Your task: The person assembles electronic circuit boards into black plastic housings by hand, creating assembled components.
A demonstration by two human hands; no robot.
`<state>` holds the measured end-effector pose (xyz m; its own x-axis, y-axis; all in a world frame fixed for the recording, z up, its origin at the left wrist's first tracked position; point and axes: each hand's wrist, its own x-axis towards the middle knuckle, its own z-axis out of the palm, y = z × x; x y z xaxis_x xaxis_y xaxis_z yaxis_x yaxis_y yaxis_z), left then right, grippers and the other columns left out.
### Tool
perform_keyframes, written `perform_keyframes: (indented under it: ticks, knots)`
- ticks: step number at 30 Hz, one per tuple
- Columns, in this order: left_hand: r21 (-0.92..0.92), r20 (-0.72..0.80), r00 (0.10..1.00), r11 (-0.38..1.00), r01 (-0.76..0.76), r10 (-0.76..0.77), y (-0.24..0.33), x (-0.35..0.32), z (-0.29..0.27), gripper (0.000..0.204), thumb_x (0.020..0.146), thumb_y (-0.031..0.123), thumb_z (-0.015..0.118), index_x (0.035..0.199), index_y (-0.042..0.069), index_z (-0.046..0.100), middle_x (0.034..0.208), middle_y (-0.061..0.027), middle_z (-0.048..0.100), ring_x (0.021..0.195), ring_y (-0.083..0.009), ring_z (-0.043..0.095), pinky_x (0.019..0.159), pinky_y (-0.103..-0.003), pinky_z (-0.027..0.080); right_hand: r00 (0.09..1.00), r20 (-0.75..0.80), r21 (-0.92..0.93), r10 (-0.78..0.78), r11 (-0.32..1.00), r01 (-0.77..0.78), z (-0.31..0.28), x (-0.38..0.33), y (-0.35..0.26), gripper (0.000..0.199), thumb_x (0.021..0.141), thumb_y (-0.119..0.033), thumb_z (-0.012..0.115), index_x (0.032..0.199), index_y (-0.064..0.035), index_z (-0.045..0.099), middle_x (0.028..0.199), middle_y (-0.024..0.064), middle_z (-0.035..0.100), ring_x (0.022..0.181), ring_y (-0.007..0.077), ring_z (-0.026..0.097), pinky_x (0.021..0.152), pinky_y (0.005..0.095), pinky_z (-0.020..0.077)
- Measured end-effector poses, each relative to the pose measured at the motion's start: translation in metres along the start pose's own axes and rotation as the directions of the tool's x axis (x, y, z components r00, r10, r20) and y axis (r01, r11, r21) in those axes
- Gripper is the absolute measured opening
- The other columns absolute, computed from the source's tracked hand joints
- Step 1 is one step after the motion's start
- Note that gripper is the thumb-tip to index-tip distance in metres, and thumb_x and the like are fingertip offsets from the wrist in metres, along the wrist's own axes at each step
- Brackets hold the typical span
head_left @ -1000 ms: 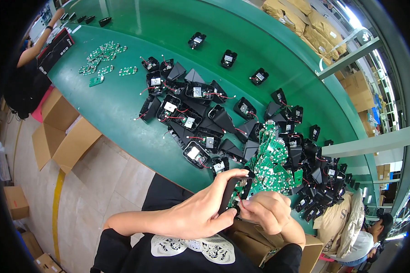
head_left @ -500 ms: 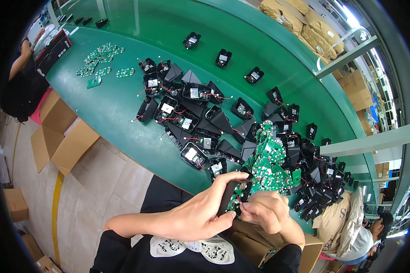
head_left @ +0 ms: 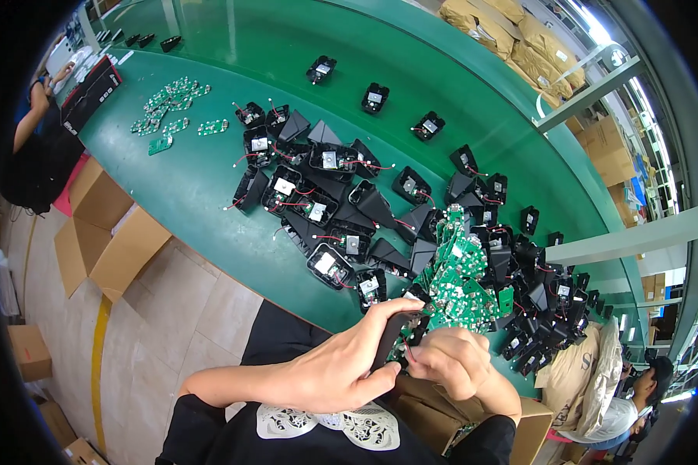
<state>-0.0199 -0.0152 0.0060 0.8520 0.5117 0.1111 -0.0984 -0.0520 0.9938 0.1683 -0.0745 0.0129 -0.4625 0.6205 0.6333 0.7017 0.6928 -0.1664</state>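
At the lower middle of the frame, the left hand [head_left: 329, 372] is wrapped around a black plastic housing [head_left: 386, 347], thumb on its near side and fingers over its top edge, so it grasps the piece firmly. The housing's long axis runs from lower left up toward the upper right, tilted away from the body. Just to its right, touching it, the right hand [head_left: 451, 363] is curled with fingertips pinched at the housing's lower edge, where a thin red wire [head_left: 406, 350] shows; whether it truly grips the wire I cannot tell. Both hands meet at the housing, the left carrying it, the right working at its side.

Below them sits an open cardboard box [head_left: 512, 426]. Directly beyond the hands, toward the upper right, rises a heap of green circuit boards [head_left: 461, 283] on the green surface [head_left: 209, 201]. Farther up lie many black housings with red wires [head_left: 318, 209], scattered toward the centre. In the upper left are small green boards [head_left: 171, 108], and another person's arm [head_left: 35, 116] at the edge.
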Motion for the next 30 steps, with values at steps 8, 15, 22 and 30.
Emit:
perform_keyframes:
  ticks: [8, 15, 22, 30]
  knots:
    - [0.079, -0.038, 0.998, 0.996, -0.045, 0.048, -0.004, 0.000, 0.000, 0.062, 0.080, 0.007, 0.050, 0.130, -0.005, 0.015, 0.124, -0.0261, 0.035, 0.111, -0.0366, 0.045, 0.094, -0.039, 0.035, 0.999, -0.017, 0.009, 0.028, 1.000, -0.028, 0.003, 0.000, 0.000, 0.021, 0.068, -0.003, 0.071, 0.082, -0.0043, 0.057, 0.074, 0.0025, 0.056, 0.058, 0.0153, 0.058, 0.047, 0.0205, 0.0427]
    - [0.033, -0.020, 1.000, 0.999, 0.004, -0.003, -0.001, 0.003, -0.003, 0.063, 0.080, 0.007, 0.050, 0.130, -0.005, 0.015, 0.125, -0.0254, 0.035, 0.111, -0.0356, 0.045, 0.093, -0.039, 0.036, 0.999, -0.022, 0.003, 0.034, 0.999, -0.034, 0.003, 0.002, 0.000, 0.021, 0.067, -0.002, 0.071, 0.082, -0.0044, 0.057, 0.073, 0.0020, 0.056, 0.057, 0.0148, 0.058, 0.047, 0.0203, 0.0418]
    - [0.156, -0.088, 0.995, 0.987, -0.034, 0.048, -0.001, 0.002, -0.001, 0.060, 0.078, 0.005, 0.051, 0.129, -0.005, 0.020, 0.118, -0.0253, 0.043, 0.096, -0.0379, 0.053, 0.082, -0.039, 0.043, 0.999, 0.018, -0.045, 0.027, 0.999, -0.026, 0.004, 0.002, -0.001, 0.021, 0.066, -0.001, 0.072, 0.082, -0.0043, 0.058, 0.074, 0.0033, 0.057, 0.057, 0.0147, 0.058, 0.047, 0.0213, 0.0426]
    - [0.301, -0.178, 0.959, 0.940, -0.162, 0.223, -0.014, 0.005, 0.007, 0.060, 0.073, -0.001, 0.053, 0.126, -0.004, 0.026, 0.108, -0.0235, 0.048, 0.085, -0.0375, 0.055, 0.075, -0.040, 0.045, 0.975, -0.050, 0.282, 0.216, 0.940, -0.194, 0.016, 0.003, 0.004, 0.015, 0.070, 0.001, 0.067, 0.082, 0.0029, 0.059, 0.073, 0.0081, 0.058, 0.061, 0.0193, 0.059, 0.051, 0.0277, 0.0496]
